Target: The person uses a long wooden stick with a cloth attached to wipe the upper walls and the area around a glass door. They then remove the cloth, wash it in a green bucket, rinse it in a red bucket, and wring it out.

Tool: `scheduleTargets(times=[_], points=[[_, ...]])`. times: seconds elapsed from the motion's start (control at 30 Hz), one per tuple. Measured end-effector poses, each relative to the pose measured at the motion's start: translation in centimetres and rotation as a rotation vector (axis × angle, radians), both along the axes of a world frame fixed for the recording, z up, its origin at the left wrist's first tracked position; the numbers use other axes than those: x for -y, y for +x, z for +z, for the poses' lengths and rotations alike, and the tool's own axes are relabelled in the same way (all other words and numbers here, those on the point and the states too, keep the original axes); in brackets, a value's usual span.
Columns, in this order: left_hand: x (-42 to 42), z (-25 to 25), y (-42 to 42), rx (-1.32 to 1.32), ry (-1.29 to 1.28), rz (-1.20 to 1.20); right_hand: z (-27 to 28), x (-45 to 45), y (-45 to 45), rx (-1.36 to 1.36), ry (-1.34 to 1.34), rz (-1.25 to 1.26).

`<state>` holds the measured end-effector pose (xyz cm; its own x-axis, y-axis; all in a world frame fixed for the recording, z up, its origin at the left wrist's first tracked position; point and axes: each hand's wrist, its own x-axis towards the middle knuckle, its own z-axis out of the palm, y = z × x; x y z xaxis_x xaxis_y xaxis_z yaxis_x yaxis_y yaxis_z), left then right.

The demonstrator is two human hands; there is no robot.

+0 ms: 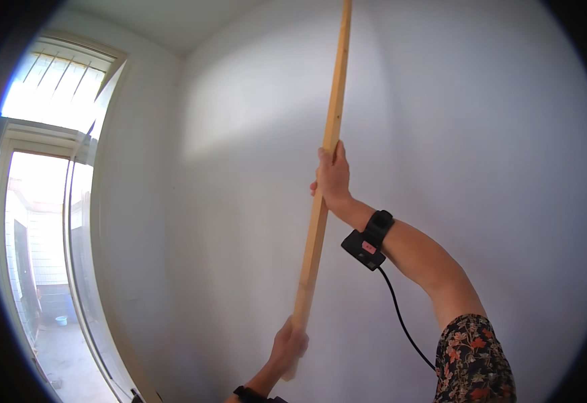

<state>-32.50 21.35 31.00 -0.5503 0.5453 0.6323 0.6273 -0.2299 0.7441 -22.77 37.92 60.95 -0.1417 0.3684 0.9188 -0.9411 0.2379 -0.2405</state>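
A long, squared wooden pole [312, 242] rises steeply before me, leaning a little to the right, and its top runs out of view. My right hand [333, 176] is wrapped around it near mid-length. Lower down, my left hand [290, 342] grips it close to the bottom end, slightly blurred. That lower end shows just below my left hand. Both wrists wear black straps. A black box [363, 250] with a pink label hangs at my right wrist, and a black cable [399, 307] runs from it toward my flowered sleeve [475, 357].
A pale plain wall [243, 216] stands behind the pole and meets another wall at a corner on the left. Further left is a tall window or door frame [101, 262] with a glazed panel. Beyond it lies a bright yard with a small blue bucket [61, 321].
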Motion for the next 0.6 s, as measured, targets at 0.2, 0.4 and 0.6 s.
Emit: scheduleTargets(times=[0.2,0.4,0.6], points=[[-3.2,4.4,2.7,-0.081,-0.012,-0.090,3.6,-4.3,4.3,-0.071,-0.044,-0.072],[-3.6,2.8,7.9,0.023,0.069,-0.074,3.4,-3.2,5.0,0.008,0.033,-0.098],[-2.3,3.8,2.6,-0.053,0.060,-0.044,4.6,-0.8,2.7,0.011,0.069,-0.087]])
